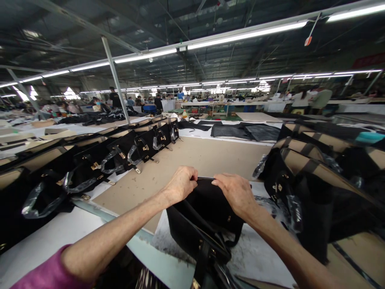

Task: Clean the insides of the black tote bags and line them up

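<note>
A black handbag (197, 235) stands in front of me on the white-covered table, its mouth facing up toward me. My left hand (183, 184) pinches the far top edge of the bag at its left part. On the same edge, further right, my right hand (236, 192) grips with thumb and fingers closed. The stretch of rim between the two hands looks straight. Small gold-coloured fittings show on the bag, and a dark strap with a metal end hangs at its near side. The fingertips behind the rim are hidden.
Black handbags (120, 148) with plastic-wrapped handles line the left side. More tan-edged bags (288, 176) crowd close on the right. A tan board (222, 154) lies beyond my hands, with dark flat pieces (231, 131) behind it. Several people work further back.
</note>
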`<state>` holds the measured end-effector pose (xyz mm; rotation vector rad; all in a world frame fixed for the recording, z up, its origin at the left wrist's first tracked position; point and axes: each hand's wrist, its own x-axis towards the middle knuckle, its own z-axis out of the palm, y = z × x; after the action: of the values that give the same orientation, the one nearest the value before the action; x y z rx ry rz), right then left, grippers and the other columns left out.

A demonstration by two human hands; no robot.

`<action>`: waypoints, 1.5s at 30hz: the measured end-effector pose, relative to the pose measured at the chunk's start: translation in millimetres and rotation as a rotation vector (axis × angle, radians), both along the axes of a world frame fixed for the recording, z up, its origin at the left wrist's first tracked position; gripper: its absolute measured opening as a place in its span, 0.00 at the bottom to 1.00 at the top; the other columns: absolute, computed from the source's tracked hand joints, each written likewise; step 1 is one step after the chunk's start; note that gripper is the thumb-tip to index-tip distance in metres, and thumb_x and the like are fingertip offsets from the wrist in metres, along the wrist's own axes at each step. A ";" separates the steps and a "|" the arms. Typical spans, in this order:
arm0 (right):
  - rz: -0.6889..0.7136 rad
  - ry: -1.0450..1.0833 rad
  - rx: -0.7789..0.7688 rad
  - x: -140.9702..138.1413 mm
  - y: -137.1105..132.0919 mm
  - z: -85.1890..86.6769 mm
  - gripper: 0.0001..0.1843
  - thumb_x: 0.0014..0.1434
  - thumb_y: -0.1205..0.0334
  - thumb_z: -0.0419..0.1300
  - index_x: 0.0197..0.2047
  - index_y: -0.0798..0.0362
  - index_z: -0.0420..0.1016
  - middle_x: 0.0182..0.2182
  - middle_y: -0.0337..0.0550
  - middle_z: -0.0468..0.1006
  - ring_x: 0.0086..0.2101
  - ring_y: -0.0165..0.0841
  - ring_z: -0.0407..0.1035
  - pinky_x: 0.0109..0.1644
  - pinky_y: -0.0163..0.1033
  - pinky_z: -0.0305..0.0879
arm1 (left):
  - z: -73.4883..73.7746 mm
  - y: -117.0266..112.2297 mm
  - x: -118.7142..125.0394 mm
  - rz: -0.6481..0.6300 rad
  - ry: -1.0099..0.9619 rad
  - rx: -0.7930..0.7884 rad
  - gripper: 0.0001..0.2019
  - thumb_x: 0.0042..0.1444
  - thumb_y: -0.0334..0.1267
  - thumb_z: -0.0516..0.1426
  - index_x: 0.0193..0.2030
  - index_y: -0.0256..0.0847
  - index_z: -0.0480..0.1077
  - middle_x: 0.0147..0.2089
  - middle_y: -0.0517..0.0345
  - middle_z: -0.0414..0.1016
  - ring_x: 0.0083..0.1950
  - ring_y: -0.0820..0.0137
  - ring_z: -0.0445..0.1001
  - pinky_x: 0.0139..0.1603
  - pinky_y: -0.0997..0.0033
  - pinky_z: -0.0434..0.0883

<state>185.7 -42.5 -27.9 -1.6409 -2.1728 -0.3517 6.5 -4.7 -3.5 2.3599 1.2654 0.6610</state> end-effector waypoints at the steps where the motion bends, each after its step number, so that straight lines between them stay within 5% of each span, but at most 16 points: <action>1: 0.003 0.006 0.006 -2.9 1.4 -0.7 0.14 0.60 0.57 0.47 0.33 0.49 0.72 0.28 0.39 0.75 0.30 0.32 0.67 0.32 0.35 0.53 | -1.0 0.7 -0.3 -0.002 -0.007 0.008 0.04 0.40 0.27 0.51 0.20 0.36 0.63 0.21 0.64 0.62 0.24 0.77 0.59 0.24 0.78 0.55; 14: 0.103 0.026 0.009 -25.7 11.8 -4.3 0.12 0.59 0.59 0.49 0.27 0.51 0.68 0.25 0.37 0.73 0.27 0.31 0.66 0.29 0.33 0.51 | -2.7 2.1 -3.9 -0.004 -0.045 0.010 0.04 0.40 0.26 0.51 0.23 0.37 0.59 0.20 0.67 0.57 0.23 0.79 0.56 0.22 0.79 0.53; 21: 0.135 0.033 0.027 -21.6 14.5 -4.9 0.12 0.60 0.59 0.47 0.30 0.50 0.69 0.27 0.38 0.74 0.28 0.32 0.67 0.30 0.34 0.51 | 7.9 -5.1 -27.0 0.094 0.203 -0.047 0.25 0.33 0.39 0.62 0.41 0.41 0.60 0.33 0.60 0.67 0.31 0.71 0.65 0.26 0.76 0.58; 29: 0.129 0.021 0.018 -22.2 20.8 -7.0 0.13 0.60 0.58 0.47 0.30 0.50 0.69 0.26 0.38 0.74 0.28 0.32 0.67 0.31 0.34 0.52 | 2.8 3.1 -43.3 0.097 0.197 -0.155 0.12 0.37 0.37 0.59 0.34 0.42 0.69 0.29 0.63 0.69 0.32 0.71 0.66 0.28 0.77 0.60; 45: 0.165 0.076 -0.055 -19.6 23.8 -3.1 0.14 0.60 0.58 0.46 0.28 0.50 0.68 0.26 0.37 0.73 0.28 0.30 0.66 0.32 0.32 0.53 | -3.0 -2.4 -55.5 -0.091 0.018 -0.203 0.10 0.43 0.31 0.52 0.34 0.39 0.70 0.26 0.65 0.67 0.28 0.77 0.63 0.27 0.81 0.58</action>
<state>166.1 -18.7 -31.0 -1.4655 -2.2590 -0.1813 -49.0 -7.2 -6.5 2.2457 1.1657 0.4611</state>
